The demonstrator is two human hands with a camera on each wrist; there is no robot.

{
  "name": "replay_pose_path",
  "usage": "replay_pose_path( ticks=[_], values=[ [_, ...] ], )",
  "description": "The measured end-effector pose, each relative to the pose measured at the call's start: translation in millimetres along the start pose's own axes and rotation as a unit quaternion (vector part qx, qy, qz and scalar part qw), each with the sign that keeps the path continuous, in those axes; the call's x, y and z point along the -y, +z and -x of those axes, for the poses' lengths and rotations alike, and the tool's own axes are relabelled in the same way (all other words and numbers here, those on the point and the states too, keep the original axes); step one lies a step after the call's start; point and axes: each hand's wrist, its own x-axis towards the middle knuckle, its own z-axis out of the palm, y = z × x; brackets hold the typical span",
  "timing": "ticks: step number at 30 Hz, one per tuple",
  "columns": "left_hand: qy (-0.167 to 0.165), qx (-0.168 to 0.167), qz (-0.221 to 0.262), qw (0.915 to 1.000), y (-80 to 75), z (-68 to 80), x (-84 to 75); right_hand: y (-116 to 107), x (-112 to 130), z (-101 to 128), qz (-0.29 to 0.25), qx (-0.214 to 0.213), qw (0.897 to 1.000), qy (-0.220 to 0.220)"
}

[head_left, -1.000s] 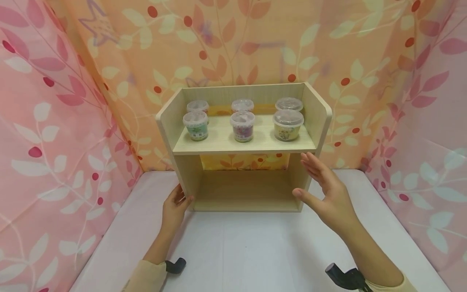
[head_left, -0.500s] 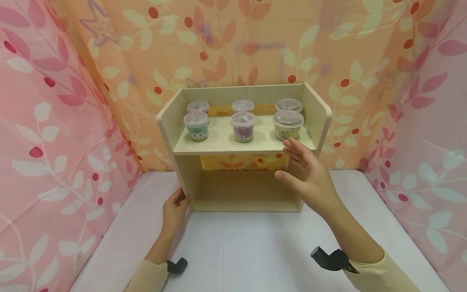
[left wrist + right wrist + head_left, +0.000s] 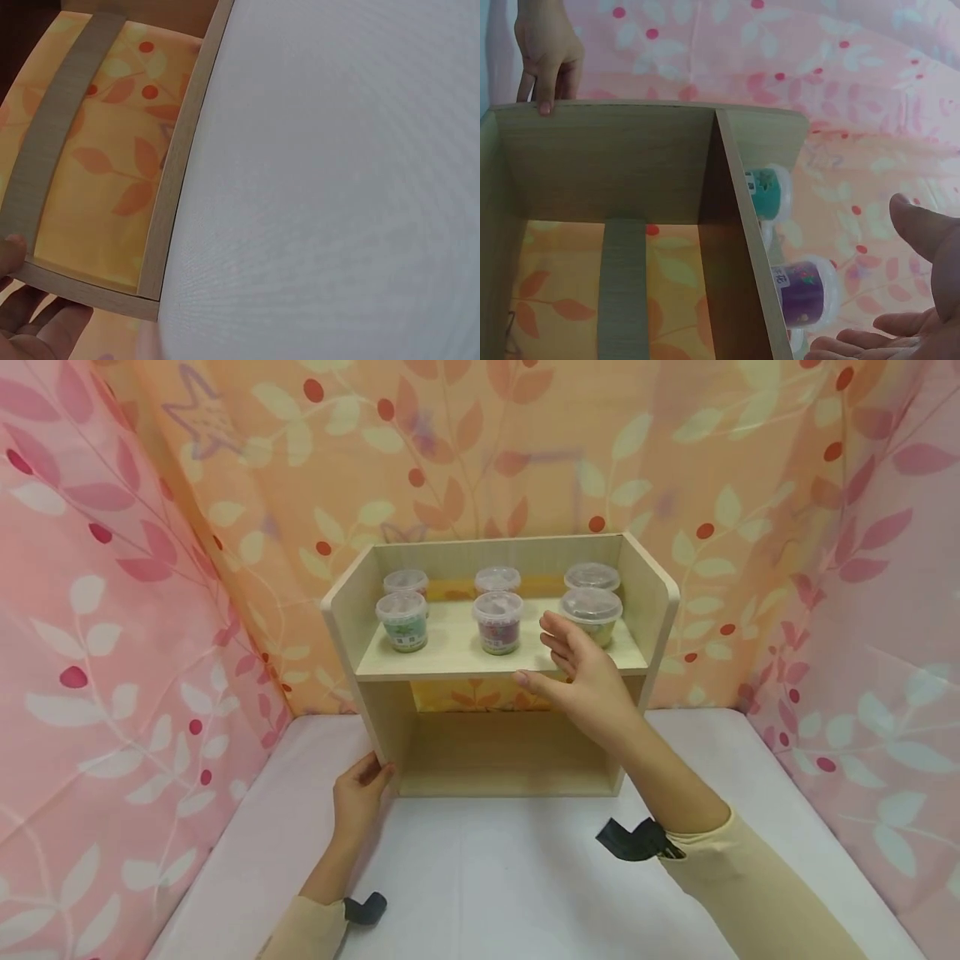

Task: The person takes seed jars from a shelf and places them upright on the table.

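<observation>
Pink and orange leafy curtains [image 3: 112,610] hang around a white worktop [image 3: 525,877]. From the head view, the left hand [image 3: 358,797] touches the wooden shelf [image 3: 390,735] at its bottom corner. The right hand [image 3: 588,681], fingers wide, is by the yellow cup [image 3: 592,616]. From the right wrist, purple cup [image 3: 804,292] sits near the fingers [image 3: 922,229].

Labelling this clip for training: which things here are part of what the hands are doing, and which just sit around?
In use:
wooden shelf, steadied by left hand
yellow-green lidded cup, nearest open right hand

Standing by:
green cup
purple cup
three rear cups
white table
</observation>
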Motion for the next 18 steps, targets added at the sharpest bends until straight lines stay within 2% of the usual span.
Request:
replay_pose_path(
  ticks=[6,13,18],
  values=[
    [-0.009,0.005,-0.004,0.9999,-2.7,2.4,3.1,16,2,-22,-0.019,0.000,0.999,0.051],
    [0.008,-0.012,-0.004,0.9999,-0.3,-10.1,42.3,28,2,-48,-0.039,-0.001,0.996,0.080],
    [0.006,-0.005,-0.017,0.9998,0.3,-11.9,39.0,33,2,-60,-0.064,-0.007,0.995,0.075]
  ],
)
